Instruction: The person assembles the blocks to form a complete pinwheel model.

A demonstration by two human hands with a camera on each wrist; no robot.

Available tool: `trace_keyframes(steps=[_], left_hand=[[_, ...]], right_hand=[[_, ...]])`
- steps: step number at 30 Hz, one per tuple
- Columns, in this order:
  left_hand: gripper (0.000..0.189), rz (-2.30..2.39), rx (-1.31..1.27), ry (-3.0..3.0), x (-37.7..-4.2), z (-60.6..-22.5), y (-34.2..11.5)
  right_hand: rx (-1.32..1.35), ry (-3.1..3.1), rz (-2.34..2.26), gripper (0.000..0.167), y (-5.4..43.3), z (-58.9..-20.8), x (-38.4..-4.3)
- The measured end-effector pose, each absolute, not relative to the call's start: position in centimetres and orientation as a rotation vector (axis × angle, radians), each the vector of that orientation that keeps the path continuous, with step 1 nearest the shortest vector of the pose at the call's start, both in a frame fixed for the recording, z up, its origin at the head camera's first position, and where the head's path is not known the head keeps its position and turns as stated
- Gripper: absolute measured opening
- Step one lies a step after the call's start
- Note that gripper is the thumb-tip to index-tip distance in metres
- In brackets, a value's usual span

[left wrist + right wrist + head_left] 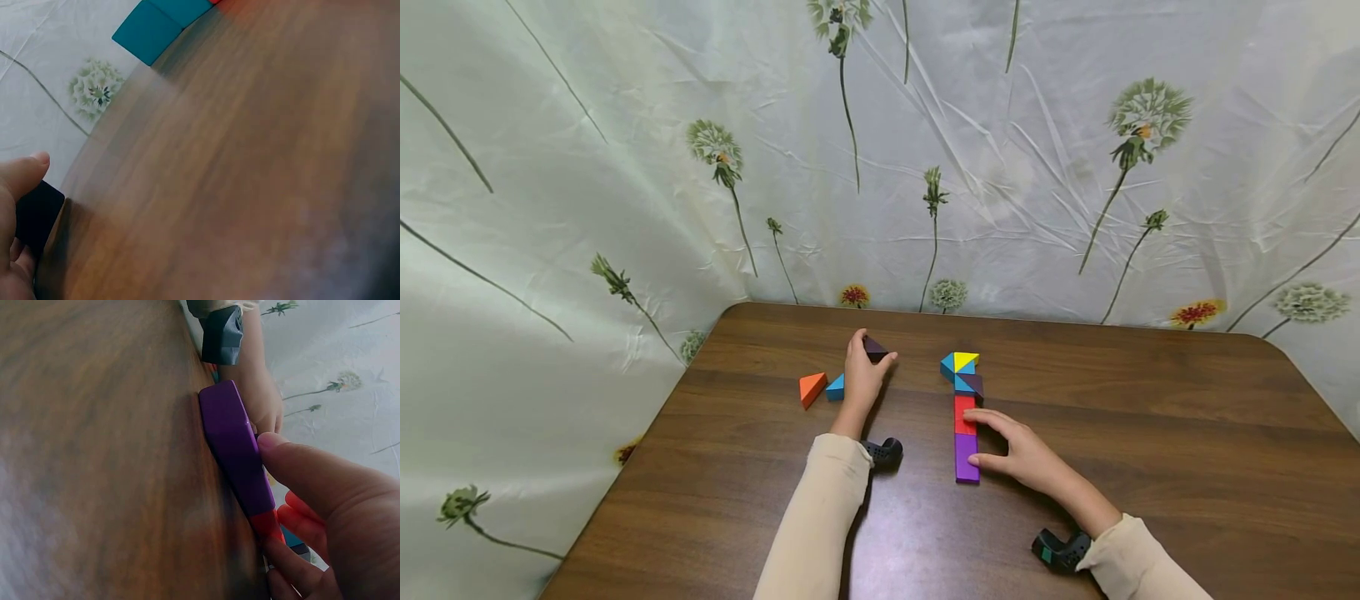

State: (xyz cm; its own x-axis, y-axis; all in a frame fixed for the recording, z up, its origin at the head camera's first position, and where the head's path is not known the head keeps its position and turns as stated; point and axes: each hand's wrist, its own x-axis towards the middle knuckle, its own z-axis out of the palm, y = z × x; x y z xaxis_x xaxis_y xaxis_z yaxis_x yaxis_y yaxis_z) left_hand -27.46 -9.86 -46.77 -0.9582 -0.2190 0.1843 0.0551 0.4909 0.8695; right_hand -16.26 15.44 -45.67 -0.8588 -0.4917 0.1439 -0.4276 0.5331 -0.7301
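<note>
"What is the left hand (863,379) doing?"

"Pinching a dark triangle (874,348) between thumb and fingers, toward the far edge of the desk (1150,417)."

"And the right hand (1022,450)?"

"Spread, thumb and index apart: the thumb touches the side of the purple block (962,454), the index tip meets the red block (963,406)."

"How do those two lie?"

"End to end in a row, purple nearest the person. Past the red come blue and dark triangles, then more blue ones with a yellow triangle (965,360) at the far end."

"Anything near the left hand?"

"A blue triangle (836,388), just beside it, and an orange triangle (812,388) farther left."

"Any markings?"

"A plain green patch on the black device (1062,552) at the right wrist, and dandelions printed on the cloth (1000,167) behind the desk."
</note>
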Motion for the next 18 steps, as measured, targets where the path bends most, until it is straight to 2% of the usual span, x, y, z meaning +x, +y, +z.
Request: trace_keyframes(steps=[10, 18], left_hand=[[0.063, -1.435, 0.089, -2.495, -27.0, -46.5, -9.8], [0.060, -1.416, -0.069, -2.534, -26.4, -46.0, -8.9]], right_hand=[[-0.833, 2.692, -1.241, 0.058, 15.5, -45.8, -16.2], [-0.830, 2.697, -1.244, 0.057, 15.5, -45.8, -16.3]])
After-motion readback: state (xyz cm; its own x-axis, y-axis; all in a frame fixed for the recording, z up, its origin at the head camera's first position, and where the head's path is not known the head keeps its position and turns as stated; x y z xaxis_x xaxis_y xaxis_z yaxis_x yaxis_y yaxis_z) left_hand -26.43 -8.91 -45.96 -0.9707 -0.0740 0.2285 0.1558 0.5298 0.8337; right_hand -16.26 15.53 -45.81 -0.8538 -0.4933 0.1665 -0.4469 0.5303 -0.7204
